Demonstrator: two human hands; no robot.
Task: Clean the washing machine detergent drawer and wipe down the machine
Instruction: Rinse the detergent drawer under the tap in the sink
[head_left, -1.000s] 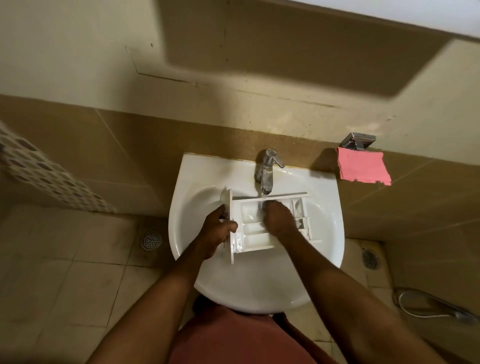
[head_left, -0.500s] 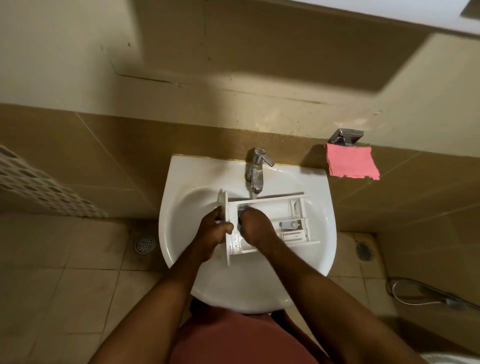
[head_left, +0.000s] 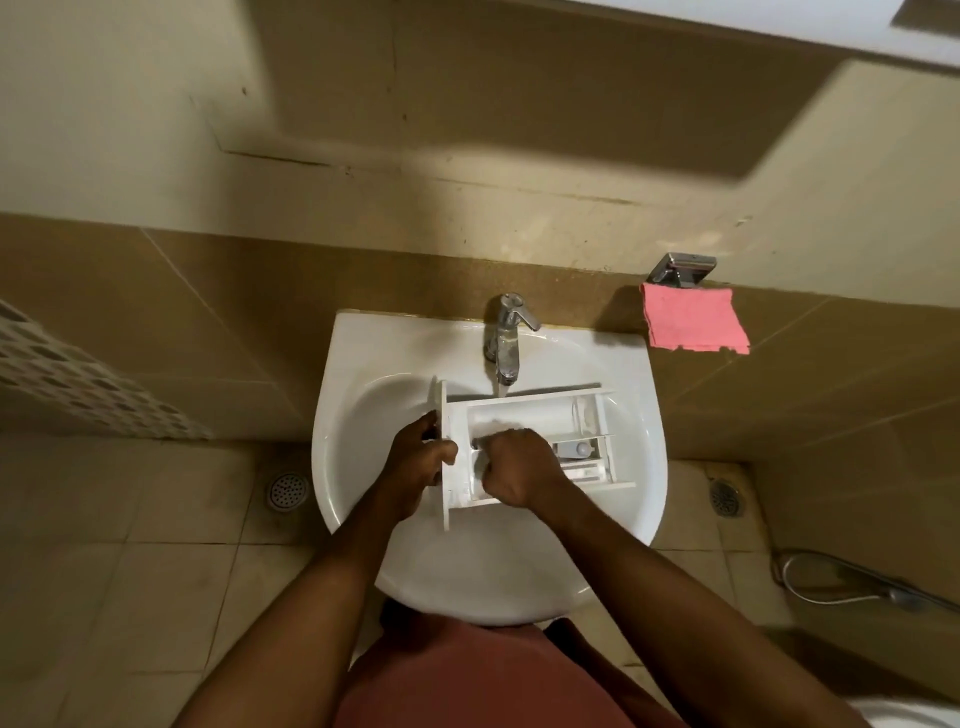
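The white detergent drawer (head_left: 540, 410) lies across the white sink (head_left: 363, 415), its front panel to the left, right under the chrome tap (head_left: 506, 338). My left hand (head_left: 421, 460) grips the front panel's edge, thumb over the panel. Curled into a fist, my right hand (head_left: 514, 467) sits inside the drawer's left compartments and holds a small dark scrubber (head_left: 477, 444), which is mostly hidden. Whitish foam or water lies in the large compartment behind my knuckles.
A pink cloth (head_left: 693, 325) hangs from a chrome wall fitting (head_left: 683, 267) to the right of the sink. Floor drains (head_left: 288, 491) sit on the tiled floor either side. A hand shower hose (head_left: 852, 582) lies at the right.
My right hand has moved from the drawer's middle toward its left compartments. The left hand keeps its hold on the front panel. The camera has shifted slightly.
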